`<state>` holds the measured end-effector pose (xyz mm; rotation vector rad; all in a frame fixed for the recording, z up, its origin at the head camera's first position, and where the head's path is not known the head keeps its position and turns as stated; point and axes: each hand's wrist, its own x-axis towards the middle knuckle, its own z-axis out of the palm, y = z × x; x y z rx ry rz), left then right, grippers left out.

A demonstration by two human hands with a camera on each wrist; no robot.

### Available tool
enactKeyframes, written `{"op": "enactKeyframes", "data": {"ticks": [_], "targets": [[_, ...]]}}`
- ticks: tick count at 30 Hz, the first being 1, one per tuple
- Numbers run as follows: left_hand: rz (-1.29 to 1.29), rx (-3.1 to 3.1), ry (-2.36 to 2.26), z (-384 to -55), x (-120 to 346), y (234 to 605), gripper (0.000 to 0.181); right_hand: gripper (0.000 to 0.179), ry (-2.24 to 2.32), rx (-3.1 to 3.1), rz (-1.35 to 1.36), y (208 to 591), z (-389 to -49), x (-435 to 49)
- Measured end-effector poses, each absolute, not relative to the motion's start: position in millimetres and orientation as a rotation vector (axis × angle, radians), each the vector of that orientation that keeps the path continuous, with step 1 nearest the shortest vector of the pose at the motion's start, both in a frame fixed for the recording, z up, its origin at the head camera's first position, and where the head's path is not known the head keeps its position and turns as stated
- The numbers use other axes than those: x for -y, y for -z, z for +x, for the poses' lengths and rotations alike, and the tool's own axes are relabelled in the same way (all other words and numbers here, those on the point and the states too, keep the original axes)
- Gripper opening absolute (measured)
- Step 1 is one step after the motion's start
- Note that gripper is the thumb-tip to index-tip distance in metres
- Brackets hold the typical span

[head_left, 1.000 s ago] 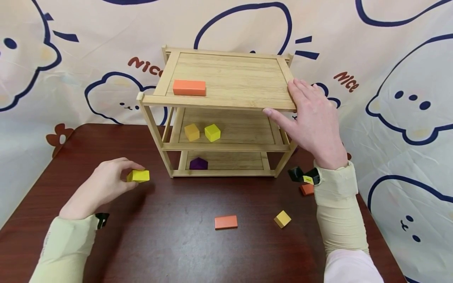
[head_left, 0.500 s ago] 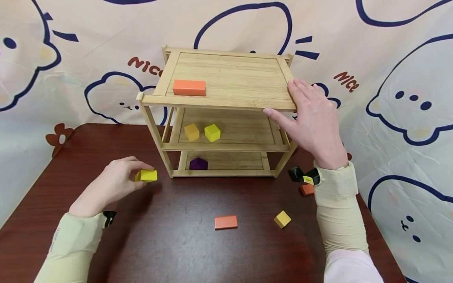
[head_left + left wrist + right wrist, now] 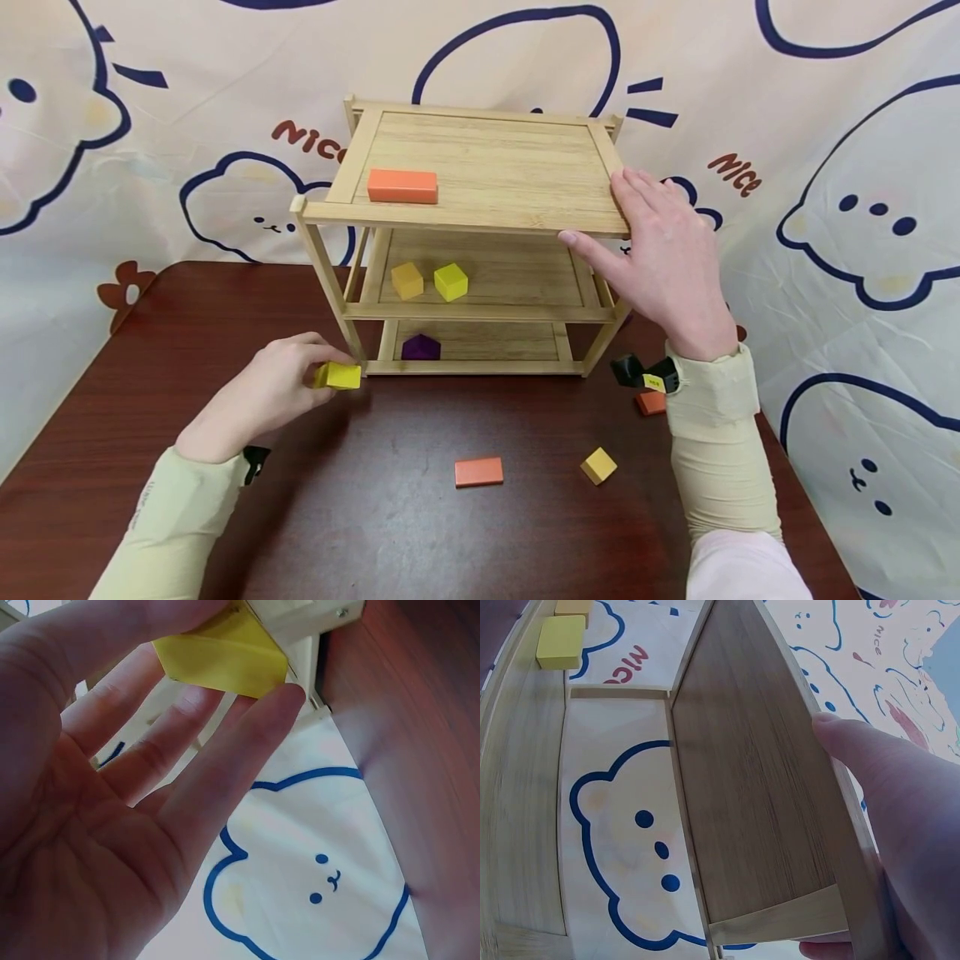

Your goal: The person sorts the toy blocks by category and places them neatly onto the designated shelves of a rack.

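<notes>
At the lower left of a three-tier wooden shelf (image 3: 510, 158), my left hand (image 3: 266, 392) pinches a yellow block (image 3: 343, 376) between thumb and fingers. The left wrist view shows the same yellow block (image 3: 225, 664) with angled faces, partly covered by the thumb. My right hand (image 3: 667, 262) grips the front right corner of the top tier, its thumb (image 3: 836, 727) against the front rail. An orange-red rectangular block (image 3: 402, 187) lies at the left of that tier. On the middle tier sit an orange-yellow cube (image 3: 407, 282) and a bright yellow cube (image 3: 451, 282).
A dark purple block (image 3: 421, 347) rests on the bottom tier. Spread over the brown table (image 3: 360, 517) are a flat red block (image 3: 479, 472), a yellow-orange cube (image 3: 598, 466) and another red block (image 3: 651, 403) beside the right wrist. Patterned cloth (image 3: 225, 75) hangs behind.
My left hand has carried the yellow block rightward, up close to the shelf's front left leg. The right hand stays in place on the top tier.
</notes>
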<state>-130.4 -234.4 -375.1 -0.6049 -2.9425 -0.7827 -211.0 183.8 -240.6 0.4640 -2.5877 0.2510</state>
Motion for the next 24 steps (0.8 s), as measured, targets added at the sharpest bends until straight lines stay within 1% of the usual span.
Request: {"op": "enactKeyframes", "data": {"ticks": [11,24], "targets": [[-0.686,2.911,0.787,-131,219,377,0.034,0.091,-0.251,2.574,0.471,242,-211,-184],[-0.798,2.876,0.766,-141,202,384,0.035,0.091,-0.246,2.585,0.469,241,-211,-184]]}}
